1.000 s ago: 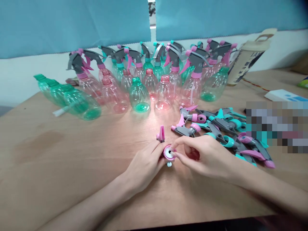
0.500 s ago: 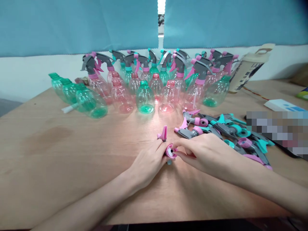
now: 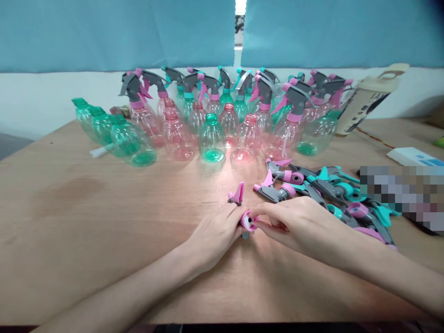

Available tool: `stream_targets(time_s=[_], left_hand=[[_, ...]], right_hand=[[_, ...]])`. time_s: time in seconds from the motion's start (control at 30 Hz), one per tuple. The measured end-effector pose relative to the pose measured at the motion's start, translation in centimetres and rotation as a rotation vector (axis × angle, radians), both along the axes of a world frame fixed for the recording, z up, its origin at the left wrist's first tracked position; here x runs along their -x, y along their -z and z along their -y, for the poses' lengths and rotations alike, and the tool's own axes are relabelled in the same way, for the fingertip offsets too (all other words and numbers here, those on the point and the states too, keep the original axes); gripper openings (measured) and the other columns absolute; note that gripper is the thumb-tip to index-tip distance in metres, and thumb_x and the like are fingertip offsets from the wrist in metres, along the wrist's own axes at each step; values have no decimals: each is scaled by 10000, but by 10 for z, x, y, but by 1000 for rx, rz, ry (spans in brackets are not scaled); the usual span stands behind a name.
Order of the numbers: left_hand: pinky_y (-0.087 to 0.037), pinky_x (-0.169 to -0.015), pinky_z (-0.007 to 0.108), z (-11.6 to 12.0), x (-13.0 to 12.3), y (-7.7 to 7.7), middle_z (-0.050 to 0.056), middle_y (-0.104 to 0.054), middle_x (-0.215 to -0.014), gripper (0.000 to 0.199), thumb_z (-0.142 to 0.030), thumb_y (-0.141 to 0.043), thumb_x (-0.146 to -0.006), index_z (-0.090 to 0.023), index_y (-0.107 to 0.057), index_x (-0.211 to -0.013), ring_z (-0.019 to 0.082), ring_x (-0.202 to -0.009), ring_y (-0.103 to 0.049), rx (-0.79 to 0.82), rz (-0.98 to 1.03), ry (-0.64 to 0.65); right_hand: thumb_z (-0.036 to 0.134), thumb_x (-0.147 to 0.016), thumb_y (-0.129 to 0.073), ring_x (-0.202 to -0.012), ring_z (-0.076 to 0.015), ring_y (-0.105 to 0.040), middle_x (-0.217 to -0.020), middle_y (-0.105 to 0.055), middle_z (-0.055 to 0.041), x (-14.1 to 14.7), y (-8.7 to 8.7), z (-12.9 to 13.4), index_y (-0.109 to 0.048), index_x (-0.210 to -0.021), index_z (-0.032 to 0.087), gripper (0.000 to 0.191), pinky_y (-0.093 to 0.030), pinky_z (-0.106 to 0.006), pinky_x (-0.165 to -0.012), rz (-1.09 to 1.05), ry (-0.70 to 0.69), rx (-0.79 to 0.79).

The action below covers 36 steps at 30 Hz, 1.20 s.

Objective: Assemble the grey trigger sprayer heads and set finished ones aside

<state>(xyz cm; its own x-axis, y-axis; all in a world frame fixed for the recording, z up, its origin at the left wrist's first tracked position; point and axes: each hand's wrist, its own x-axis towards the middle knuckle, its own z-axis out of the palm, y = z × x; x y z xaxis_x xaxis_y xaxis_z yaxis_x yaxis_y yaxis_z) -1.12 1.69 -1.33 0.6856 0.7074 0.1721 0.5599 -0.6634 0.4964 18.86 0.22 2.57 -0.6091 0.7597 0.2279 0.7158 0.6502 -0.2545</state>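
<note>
My left hand (image 3: 217, 236) is closed round a grey and pink trigger spray head (image 3: 237, 193), held low over the table. Its pink screw collar (image 3: 245, 225) faces up towards me, and a white disc with a dark centre hole shows inside. The thumb and forefinger of my right hand (image 3: 294, 219) are pinched together at the collar's right rim. Whether they grip the rim, the disc or something smaller is hidden. Just beyond my right hand lies a pile of loose spray heads (image 3: 324, 187) in grey with pink or teal parts.
Capless bottles, such as a green bottle (image 3: 212, 138) and a pink bottle (image 3: 245, 138), stand ahead. Behind them are several bottles with spray heads fitted (image 3: 293, 108). Green bottles (image 3: 133, 143) stand at left. A beige tumbler (image 3: 364, 104) and a white box (image 3: 416, 156) are at right.
The view has shifted slightly, so most things sit a little further right. Both hands keep the same hold at the collar, with the right fingertips moving only slightly.
</note>
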Motion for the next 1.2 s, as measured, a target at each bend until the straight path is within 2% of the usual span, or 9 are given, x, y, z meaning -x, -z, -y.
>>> stream_targets(time_s=[0.2,0.37,0.53,0.7,0.8,0.97,1.13,1.2], left_hand=[[-497,-692,314,-3,-1,3,46,-610,-894,176,-261,-438,-953,-142,-561,-999,191,-812,-584,11,8,3],[-492,-706,319,-4,-2,6,46,-609,-913,162,-247,-462,-944,-142,-556,-1023,196,-829,-581,4,9,-3],[-488,-695,318,-3,-3,4,43,-618,-909,148,-243,-493,-929,-149,-554,-1026,202,-824,-590,-11,-5,-2],[-492,-733,315,-3,-3,2,38,-624,-981,199,-240,-520,-918,-181,-534,-1108,198,-870,-603,63,24,-24],[-492,-749,316,-4,-3,1,32,-629,-991,207,-249,-515,-921,-193,-529,-1120,195,-878,-607,89,44,-27],[-498,-730,319,-4,-2,1,42,-635,-987,171,-243,-493,-931,-185,-535,-1086,202,-873,-614,73,61,-11],[-505,-727,325,-5,-2,1,58,-637,-988,146,-222,-481,-933,-165,-542,-1053,203,-859,-617,60,67,-26],[-506,-710,319,-5,-1,1,59,-636,-966,129,-219,-469,-936,-164,-547,-1024,199,-837,-616,55,65,-31]], right_hand=[[216,-899,-487,-484,-108,-466,-560,-519,36,4,4,1,-638,-875,180,158,-274,-247,-481,-92,-41,3],[205,-876,-531,-494,-112,-494,-542,-521,46,4,6,0,-651,-978,203,158,-309,-234,-504,-129,-32,-19],[212,-851,-549,-503,-131,-547,-550,-561,41,0,2,-1,-647,-985,189,168,-301,-245,-482,-56,21,-67],[203,-843,-536,-496,-121,-542,-547,-569,38,-2,-4,-5,-665,-887,197,136,-263,-243,-465,36,70,-34],[203,-848,-530,-492,-111,-520,-556,-560,47,-2,-2,-7,-657,-945,204,160,-253,-242,-467,26,71,-11],[194,-844,-543,-475,-95,-495,-539,-530,67,1,6,-6,-643,-1014,208,197,-275,-228,-470,-86,30,10],[221,-847,-542,-433,-85,-432,-495,-482,68,8,17,-3,-654,-840,165,125,-288,-232,-464,-239,83,-67],[226,-843,-546,-434,-82,-428,-499,-476,68,12,20,-1,-650,-840,159,123,-298,-227,-462,-292,123,-65]])
